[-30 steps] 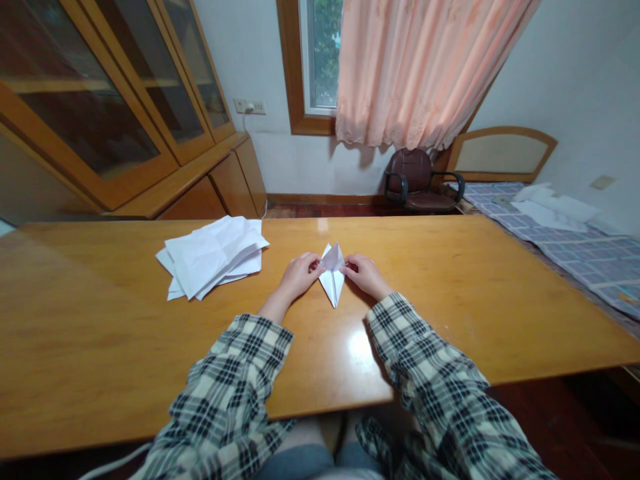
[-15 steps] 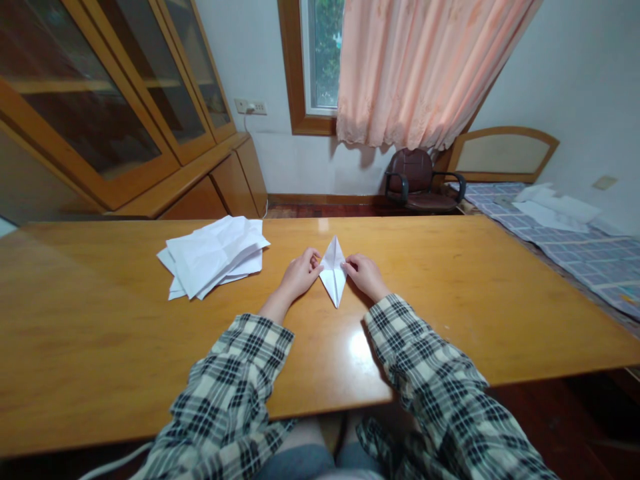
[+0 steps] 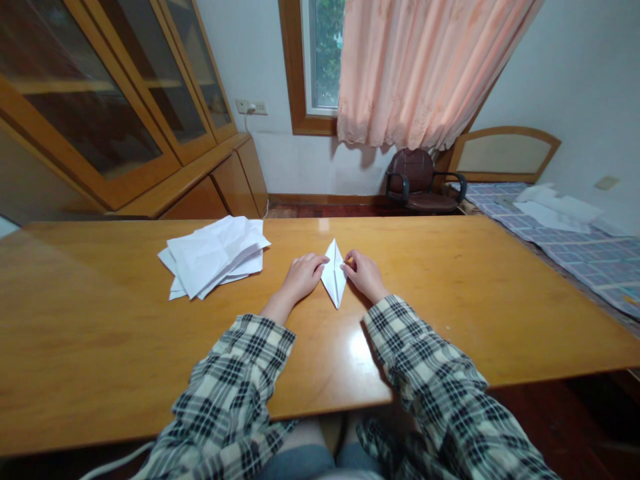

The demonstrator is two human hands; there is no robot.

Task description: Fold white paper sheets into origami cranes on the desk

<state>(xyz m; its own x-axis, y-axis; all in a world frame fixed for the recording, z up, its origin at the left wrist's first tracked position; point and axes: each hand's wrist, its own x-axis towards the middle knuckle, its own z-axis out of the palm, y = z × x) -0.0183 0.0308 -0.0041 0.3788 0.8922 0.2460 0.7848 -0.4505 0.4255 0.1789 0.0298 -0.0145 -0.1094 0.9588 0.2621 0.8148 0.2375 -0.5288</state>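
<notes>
A white folded paper (image 3: 335, 280), shaped like a long diamond with a crease down its middle, lies on the wooden table (image 3: 425, 300) in front of me. My left hand (image 3: 304, 275) is at its left corner, thumb and fingers closed on the edge. At the right corner, my right hand (image 3: 364, 272) pinches the paper between thumb and bent forefinger. Both hands rest low, close to the tabletop. The undersides of the fingers are hidden.
A loose stack of creased white sheets (image 3: 215, 257) lies left of my hands. Beyond the table stand a glass-fronted cabinet (image 3: 170, 147), a brown armchair (image 3: 417, 177) and a bed (image 3: 555, 233) with papers on it.
My left fingers have straightened and come down nearer the paper's left edge. The right forefinger is raised and bent more. The paper stays in nearly the same place.
</notes>
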